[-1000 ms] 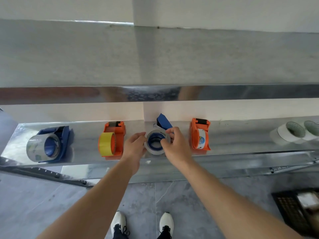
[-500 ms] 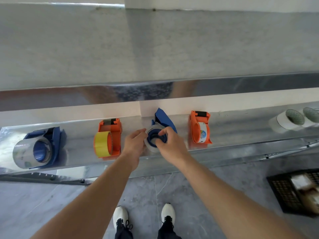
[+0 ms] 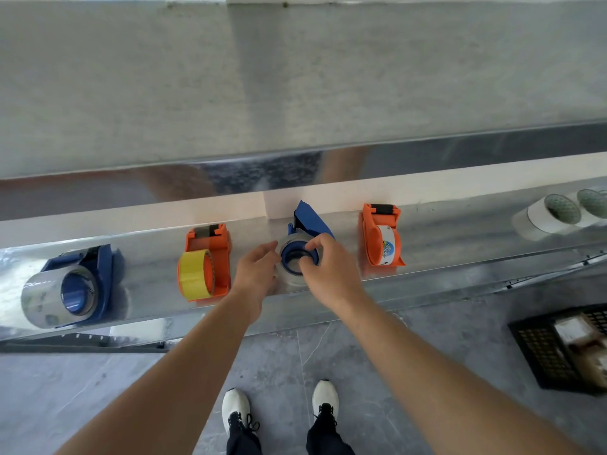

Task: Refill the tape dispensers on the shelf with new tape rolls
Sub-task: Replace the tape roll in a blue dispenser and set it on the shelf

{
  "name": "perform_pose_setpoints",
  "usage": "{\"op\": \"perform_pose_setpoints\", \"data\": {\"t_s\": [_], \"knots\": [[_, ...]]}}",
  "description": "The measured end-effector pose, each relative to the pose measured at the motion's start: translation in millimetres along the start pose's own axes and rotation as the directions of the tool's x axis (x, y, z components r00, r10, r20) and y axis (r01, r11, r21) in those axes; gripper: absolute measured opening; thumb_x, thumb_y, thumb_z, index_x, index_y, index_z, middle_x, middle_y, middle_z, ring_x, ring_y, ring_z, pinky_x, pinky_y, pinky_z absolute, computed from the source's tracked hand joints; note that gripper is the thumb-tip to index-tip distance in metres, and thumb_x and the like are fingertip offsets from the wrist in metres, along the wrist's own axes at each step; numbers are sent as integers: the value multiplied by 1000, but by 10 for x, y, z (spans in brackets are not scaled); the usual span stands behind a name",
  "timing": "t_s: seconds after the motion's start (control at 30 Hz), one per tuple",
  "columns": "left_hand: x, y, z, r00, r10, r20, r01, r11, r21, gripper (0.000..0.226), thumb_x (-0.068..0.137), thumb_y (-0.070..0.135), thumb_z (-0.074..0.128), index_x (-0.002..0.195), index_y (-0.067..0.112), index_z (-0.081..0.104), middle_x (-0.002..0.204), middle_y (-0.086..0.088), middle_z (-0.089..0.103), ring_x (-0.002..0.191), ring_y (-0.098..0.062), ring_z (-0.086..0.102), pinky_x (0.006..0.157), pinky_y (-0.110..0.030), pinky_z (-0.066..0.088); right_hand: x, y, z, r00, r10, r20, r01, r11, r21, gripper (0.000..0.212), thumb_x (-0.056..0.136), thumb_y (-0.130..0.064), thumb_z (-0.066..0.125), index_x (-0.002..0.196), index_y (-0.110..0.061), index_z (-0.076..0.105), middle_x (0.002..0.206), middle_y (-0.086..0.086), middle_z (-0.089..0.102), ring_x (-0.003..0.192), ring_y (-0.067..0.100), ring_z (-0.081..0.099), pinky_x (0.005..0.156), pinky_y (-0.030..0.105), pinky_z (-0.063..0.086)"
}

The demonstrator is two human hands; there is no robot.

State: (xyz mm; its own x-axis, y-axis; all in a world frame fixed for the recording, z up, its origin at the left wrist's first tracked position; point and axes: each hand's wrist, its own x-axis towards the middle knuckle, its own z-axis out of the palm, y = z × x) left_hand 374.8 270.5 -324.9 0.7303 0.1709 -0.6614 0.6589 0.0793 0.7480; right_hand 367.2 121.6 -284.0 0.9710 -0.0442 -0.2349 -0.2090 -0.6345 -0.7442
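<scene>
Tape roll (image 3: 290, 278), the clear one, sits on the blue dispenser (image 3: 312, 220) mid-shelf (image 3: 443, 247). Left hand (image 3: 258, 274) grips its 9 o'clock edge, and right hand (image 3: 328, 270) pinches the rim from 3 o'clock. There's an orange dispenser with yellow tape (image 3: 207, 261) at its 9 o'clock and a second orange dispenser (image 3: 381, 238) at 3.

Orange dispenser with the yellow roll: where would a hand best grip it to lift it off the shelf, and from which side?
Probably the orange frame behind the yellow roll, pinched across its width from above and the front. The roll bulges toward the shelf edge, the cutter end faces the wall, and the left hand crowds its right.
</scene>
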Motion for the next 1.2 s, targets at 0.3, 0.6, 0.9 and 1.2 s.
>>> {"op": "perform_pose_setpoints", "data": {"t_s": [0.3,0.6,0.9,1.2], "knots": [[-39,38,-38,999,-22,-29,23,999,33,37,105,15,56,138,30,65,122,-6,70,107,-29,67,99,-48,60,207,103,-128,984,-39,-176,20,994,-112,30,93,-15,69,120,-24,61,122,-3,62,91,8,56,63,9,37],[-31,12,-31,999,-52,10,52,998,22,37,104,10,59,137,24,67,116,-4,76,112,-26,69,103,-48,58,187,225,-30,986,21,-168,-33,997,-69,15,98,-10,67,109,-20,65,107,-5,69,82,7,57,62,7,38],[-2,-5,-34,998,-56,21,56,998,-2,37,104,6,57,136,22,67,117,-12,75,109,-27,70,102,-45,59,184,245,83,995,2,-98,-10,996,-88,29,96,0,65,96,-29,63,113,-2,64,95,11,61,68,8,41],[-16,15,-39,998,-51,23,53,994,-94,17,109,17,55,115,17,70,109,-10,80,98,-22,75,87,-36,62,199,209,36,996,25,-91,-36,991,-128,36,84,10,68,77,-24,62,94,1,67,82,12,61,61,15,42]]}}
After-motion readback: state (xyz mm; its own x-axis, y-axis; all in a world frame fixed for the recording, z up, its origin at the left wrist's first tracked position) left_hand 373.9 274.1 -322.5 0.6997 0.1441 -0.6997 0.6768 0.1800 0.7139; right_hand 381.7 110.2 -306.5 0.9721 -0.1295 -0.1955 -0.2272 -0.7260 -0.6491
